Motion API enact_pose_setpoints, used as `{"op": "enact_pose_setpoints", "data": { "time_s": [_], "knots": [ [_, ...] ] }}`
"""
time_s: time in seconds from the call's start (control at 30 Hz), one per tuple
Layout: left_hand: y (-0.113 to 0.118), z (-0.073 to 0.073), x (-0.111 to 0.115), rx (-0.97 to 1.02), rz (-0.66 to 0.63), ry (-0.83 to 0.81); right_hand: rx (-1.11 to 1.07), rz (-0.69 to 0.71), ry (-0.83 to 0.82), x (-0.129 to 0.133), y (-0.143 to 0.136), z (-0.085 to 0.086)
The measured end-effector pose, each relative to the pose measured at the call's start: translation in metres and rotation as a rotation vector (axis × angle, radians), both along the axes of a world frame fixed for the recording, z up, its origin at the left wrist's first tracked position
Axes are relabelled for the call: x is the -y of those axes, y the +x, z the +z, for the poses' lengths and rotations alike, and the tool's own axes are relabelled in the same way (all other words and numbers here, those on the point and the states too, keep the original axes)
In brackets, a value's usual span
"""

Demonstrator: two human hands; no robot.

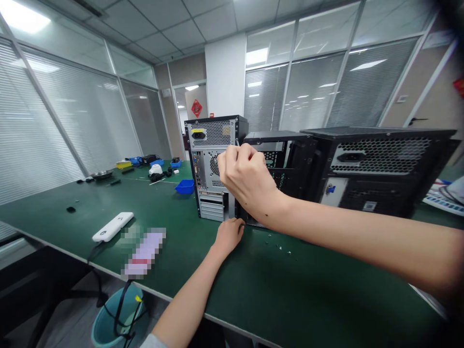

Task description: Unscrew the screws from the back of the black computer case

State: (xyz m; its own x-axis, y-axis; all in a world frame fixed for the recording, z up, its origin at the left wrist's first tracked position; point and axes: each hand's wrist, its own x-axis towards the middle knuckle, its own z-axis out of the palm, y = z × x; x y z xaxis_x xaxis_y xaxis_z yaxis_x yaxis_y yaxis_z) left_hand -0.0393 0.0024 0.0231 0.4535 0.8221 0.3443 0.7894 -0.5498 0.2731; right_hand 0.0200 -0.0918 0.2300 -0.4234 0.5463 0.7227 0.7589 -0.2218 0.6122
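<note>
A computer case (213, 166) stands upright, its silver back panel with power socket, ports and slots facing me. My right hand (246, 171) is closed in front of this case's right edge, knuckles up. A thin metallic piece shows just above the fingers; what they grip is hidden. Low down, my left hand (231, 232) rests on the table with fingers curled against the case's bottom right corner. Right beside it stands a black open case frame (290, 159), partly covered by my right hand and forearm.
Another black computer case (377, 169) stands at the right. Small shiny bits (280, 248) lie on the green table (308, 295). A blue tray (184, 186), a white power bank-like device (113, 226) and a pixelated flat object (145, 253) are at left. A teal bin (99, 321) stands below.
</note>
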Motion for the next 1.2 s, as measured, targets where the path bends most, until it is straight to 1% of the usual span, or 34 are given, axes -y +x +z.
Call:
{"op": "enact_pose_setpoints", "data": {
  "time_s": [0.13,0.3,0.47,0.57,0.63,0.8,0.87,0.97,1.2],
  "knots": [
    [-0.001,0.001,0.000,0.031,-0.013,-0.015,0.034,-0.031,-0.008,0.003,-0.002,-0.003],
    [-0.001,0.001,0.000,0.093,-0.003,-0.034,0.135,-0.012,-0.028,0.005,-0.001,-0.005],
    [-0.001,0.000,0.000,0.092,-0.037,0.006,0.209,0.071,-0.042,0.008,-0.002,0.003],
    [-0.001,0.000,-0.001,0.061,-0.047,0.013,0.251,0.069,-0.048,0.008,-0.003,0.009],
    [0.000,-0.001,-0.002,0.041,-0.046,0.010,0.297,0.057,-0.017,0.007,-0.004,0.010],
    [0.000,-0.002,-0.004,-0.017,-0.030,-0.011,0.496,0.006,0.138,0.000,-0.004,0.011],
    [0.001,-0.003,-0.004,-0.035,-0.023,-0.014,0.529,0.004,0.185,-0.003,-0.003,0.012],
    [0.001,-0.004,-0.004,-0.031,-0.017,0.000,0.503,0.028,0.188,-0.004,-0.002,0.015],
    [0.001,-0.005,-0.004,-0.008,-0.046,0.017,0.289,0.154,0.044,0.000,0.002,0.016]
  ]
}}
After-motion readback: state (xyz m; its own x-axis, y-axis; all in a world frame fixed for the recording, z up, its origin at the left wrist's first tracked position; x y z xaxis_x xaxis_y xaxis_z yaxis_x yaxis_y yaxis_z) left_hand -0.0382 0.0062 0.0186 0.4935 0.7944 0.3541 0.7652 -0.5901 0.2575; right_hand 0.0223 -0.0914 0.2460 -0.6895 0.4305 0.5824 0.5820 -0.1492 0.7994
